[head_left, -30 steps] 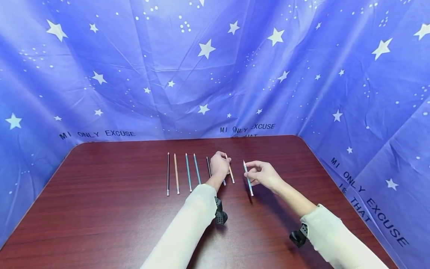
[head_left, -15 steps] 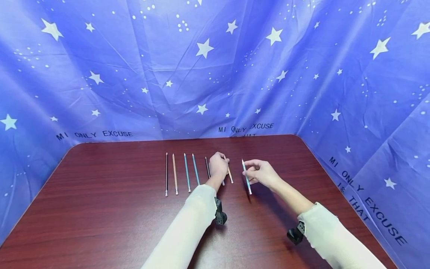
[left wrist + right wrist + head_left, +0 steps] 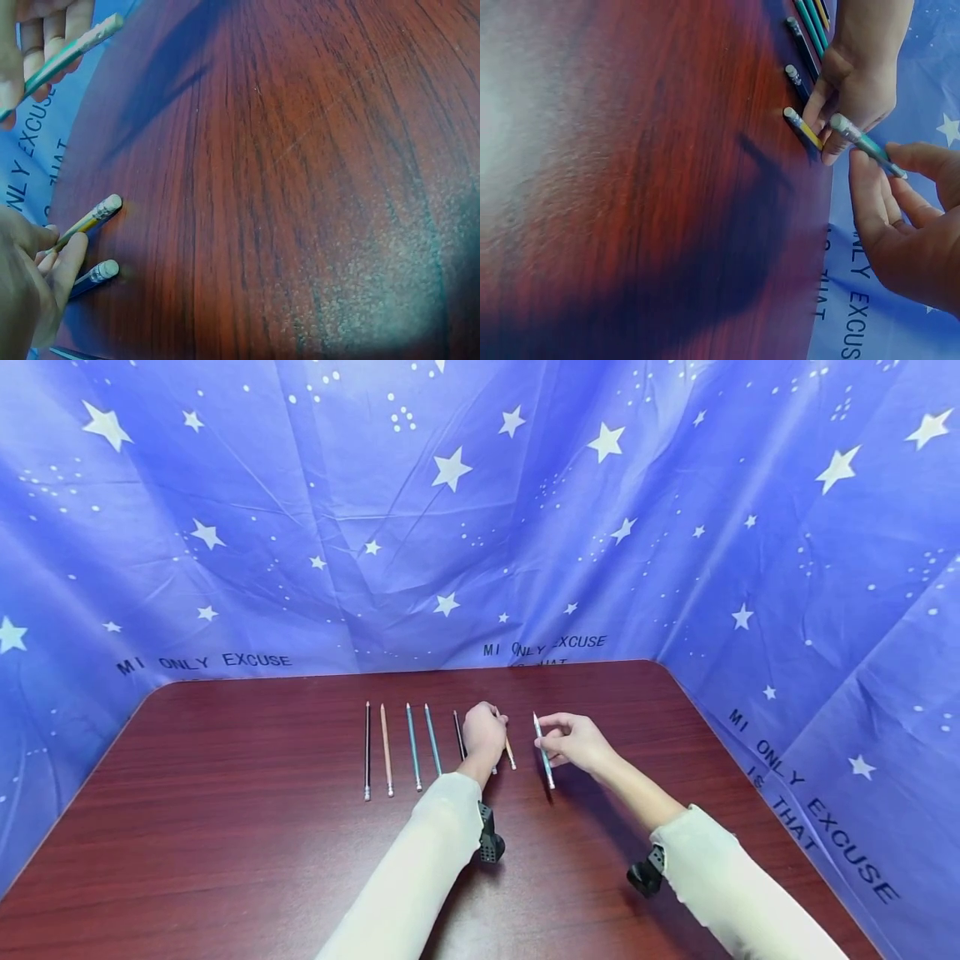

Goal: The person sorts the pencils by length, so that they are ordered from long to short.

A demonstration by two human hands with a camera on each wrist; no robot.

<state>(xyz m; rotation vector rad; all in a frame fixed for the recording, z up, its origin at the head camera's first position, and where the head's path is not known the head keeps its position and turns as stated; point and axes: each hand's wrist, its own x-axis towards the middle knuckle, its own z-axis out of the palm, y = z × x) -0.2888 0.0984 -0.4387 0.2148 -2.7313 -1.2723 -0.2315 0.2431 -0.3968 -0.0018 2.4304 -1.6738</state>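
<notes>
In the head view, my left hand [image 3: 485, 732] is over the right end of a row of pencils on the table. Its thumb and finger pinch a yellow pencil [image 3: 88, 223], whose eraser end points towards me. Beside that lies a dark pencil [image 3: 96, 276], mostly hidden by the left hand. My right hand [image 3: 579, 743] pinches a teal pencil [image 3: 545, 762] between thumb and fingers. This pencil is raised off the table, tip away from me, to the right of the yellow one. Its shadow falls on the wood in the right wrist view.
Left of my left hand lie a black pencil [image 3: 367, 752], a tan pencil [image 3: 387, 750], two teal pencils [image 3: 414, 748] and another black pencil [image 3: 458, 733], spaced apart. They rest on a dark red wooden table [image 3: 225, 827]. A blue star-printed curtain [image 3: 337, 510] hangs behind and at the sides.
The head view has shifted a little, moving the whole scene slightly left. My right hand with the teal pencil has moved slightly left and away from me. My left hand stays on the yellow pencil.
</notes>
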